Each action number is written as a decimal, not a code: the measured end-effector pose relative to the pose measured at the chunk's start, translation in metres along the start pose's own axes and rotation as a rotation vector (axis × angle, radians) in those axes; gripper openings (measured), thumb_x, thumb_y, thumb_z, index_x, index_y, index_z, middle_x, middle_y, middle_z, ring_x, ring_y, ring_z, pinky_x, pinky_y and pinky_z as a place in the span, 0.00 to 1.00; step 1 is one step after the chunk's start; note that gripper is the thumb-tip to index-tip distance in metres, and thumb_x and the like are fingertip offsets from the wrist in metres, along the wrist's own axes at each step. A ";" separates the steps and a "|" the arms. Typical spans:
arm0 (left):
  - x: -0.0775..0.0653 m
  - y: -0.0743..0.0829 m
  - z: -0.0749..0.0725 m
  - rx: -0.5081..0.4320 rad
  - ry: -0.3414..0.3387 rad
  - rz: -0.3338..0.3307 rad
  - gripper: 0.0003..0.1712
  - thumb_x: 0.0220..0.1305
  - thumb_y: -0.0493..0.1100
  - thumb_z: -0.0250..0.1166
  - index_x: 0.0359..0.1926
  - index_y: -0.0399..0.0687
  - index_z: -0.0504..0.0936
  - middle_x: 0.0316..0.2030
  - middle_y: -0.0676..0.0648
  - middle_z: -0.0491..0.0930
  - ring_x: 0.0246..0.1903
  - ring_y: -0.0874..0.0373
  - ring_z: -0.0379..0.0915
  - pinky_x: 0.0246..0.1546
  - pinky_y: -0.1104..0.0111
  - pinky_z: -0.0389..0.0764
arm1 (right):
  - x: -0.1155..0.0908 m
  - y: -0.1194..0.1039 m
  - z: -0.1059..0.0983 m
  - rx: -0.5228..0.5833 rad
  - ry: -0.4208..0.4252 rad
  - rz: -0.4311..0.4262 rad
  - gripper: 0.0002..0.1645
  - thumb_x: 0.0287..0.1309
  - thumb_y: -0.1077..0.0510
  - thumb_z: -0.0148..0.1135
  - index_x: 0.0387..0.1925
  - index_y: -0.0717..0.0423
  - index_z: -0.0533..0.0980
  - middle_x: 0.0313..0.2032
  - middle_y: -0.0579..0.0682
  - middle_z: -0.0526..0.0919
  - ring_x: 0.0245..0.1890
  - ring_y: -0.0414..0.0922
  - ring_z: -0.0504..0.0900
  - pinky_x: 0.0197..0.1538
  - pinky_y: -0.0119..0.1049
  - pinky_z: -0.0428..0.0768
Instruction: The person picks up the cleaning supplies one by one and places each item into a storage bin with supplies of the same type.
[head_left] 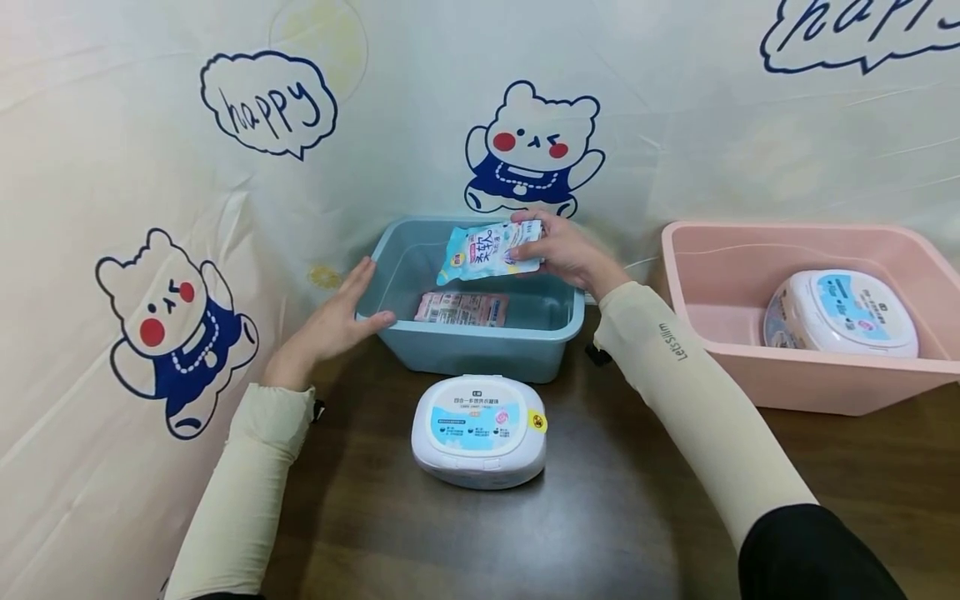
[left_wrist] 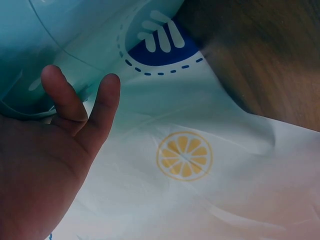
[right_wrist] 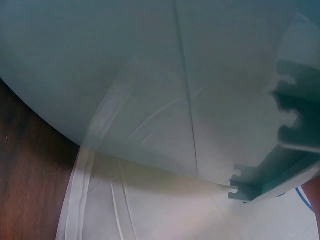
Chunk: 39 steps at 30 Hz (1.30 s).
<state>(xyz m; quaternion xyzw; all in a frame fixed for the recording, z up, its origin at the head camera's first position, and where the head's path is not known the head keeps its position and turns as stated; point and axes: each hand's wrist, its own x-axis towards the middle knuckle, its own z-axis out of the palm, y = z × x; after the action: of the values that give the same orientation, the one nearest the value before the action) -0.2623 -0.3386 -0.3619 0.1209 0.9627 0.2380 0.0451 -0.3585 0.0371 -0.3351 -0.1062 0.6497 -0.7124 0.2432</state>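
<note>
My right hand (head_left: pixel 570 250) pinches a light-blue and white plastic packet (head_left: pixel 480 248) by its right end, above the blue-grey bin (head_left: pixel 472 350). At the left end of that bin, my left hand (head_left: pixel 330 329) touches the rim with fingers extended and thumb spread apart. A pink packet (head_left: pixel 461 309) with a barcode label lies on the bin floor. Close up in the left wrist view, the left hand (left_wrist: pixel 45 165) shows extended fingers beside the bin. The right wrist view shows the bin's outer wall (right_wrist: pixel 140 90), with the packet out of sight.
A white lidded tub (head_left: pixel 478 429) with a blue label stands on the brown table (head_left: pixel 600 517) in front of the blue-grey bin. To the right is a pink bin (head_left: pixel 817 383) holding a similar white tub (head_left: pixel 847 308). A printed cloth (head_left: pixel 405 100) hangs behind and left.
</note>
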 end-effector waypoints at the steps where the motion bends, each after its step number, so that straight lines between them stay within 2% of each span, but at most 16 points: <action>1: 0.000 0.000 0.001 0.000 0.000 0.002 0.55 0.69 0.68 0.58 0.82 0.60 0.35 0.80 0.56 0.30 0.77 0.40 0.36 0.68 0.35 0.47 | 0.000 0.001 0.001 -0.010 0.002 0.005 0.42 0.63 0.67 0.67 0.74 0.50 0.61 0.65 0.56 0.69 0.58 0.57 0.76 0.54 0.45 0.81; 16: 0.000 -0.006 0.007 -0.002 -0.002 0.008 0.56 0.69 0.68 0.58 0.82 0.57 0.35 0.80 0.53 0.31 0.77 0.41 0.35 0.69 0.37 0.47 | 0.005 0.009 0.010 -0.044 -0.020 0.028 0.42 0.61 0.68 0.69 0.73 0.50 0.62 0.64 0.55 0.71 0.57 0.56 0.77 0.52 0.43 0.82; 20: -0.001 -0.005 0.008 -0.006 0.002 0.010 0.56 0.69 0.68 0.58 0.82 0.57 0.35 0.81 0.51 0.32 0.77 0.40 0.35 0.69 0.36 0.48 | 0.008 0.010 0.012 -0.051 -0.029 0.037 0.43 0.62 0.69 0.67 0.74 0.52 0.61 0.63 0.57 0.71 0.57 0.57 0.77 0.52 0.46 0.82; 26: -0.001 -0.002 0.007 -0.016 0.005 0.004 0.56 0.69 0.67 0.59 0.82 0.58 0.35 0.80 0.52 0.31 0.77 0.40 0.34 0.68 0.34 0.47 | 0.009 0.009 0.014 -0.081 -0.026 0.048 0.43 0.62 0.71 0.66 0.74 0.53 0.61 0.62 0.59 0.72 0.56 0.58 0.78 0.54 0.53 0.80; 33: -0.002 0.000 0.004 -0.017 0.001 -0.010 0.55 0.69 0.67 0.59 0.82 0.60 0.35 0.80 0.56 0.29 0.77 0.39 0.34 0.67 0.33 0.47 | 0.011 0.008 0.015 -0.098 -0.016 0.061 0.43 0.61 0.72 0.66 0.74 0.53 0.62 0.62 0.59 0.71 0.56 0.58 0.77 0.52 0.51 0.82; 39: -0.001 0.001 0.002 -0.014 0.009 -0.004 0.55 0.70 0.64 0.60 0.82 0.59 0.35 0.80 0.53 0.30 0.77 0.38 0.35 0.66 0.32 0.48 | 0.013 0.006 0.015 -0.111 -0.017 0.070 0.43 0.61 0.72 0.66 0.74 0.53 0.61 0.62 0.59 0.71 0.57 0.58 0.77 0.51 0.51 0.82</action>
<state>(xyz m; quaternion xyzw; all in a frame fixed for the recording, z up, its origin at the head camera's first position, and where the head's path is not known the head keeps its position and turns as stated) -0.2603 -0.3368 -0.3634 0.1176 0.9614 0.2452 0.0420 -0.3611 0.0179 -0.3410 -0.1029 0.6895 -0.6653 0.2671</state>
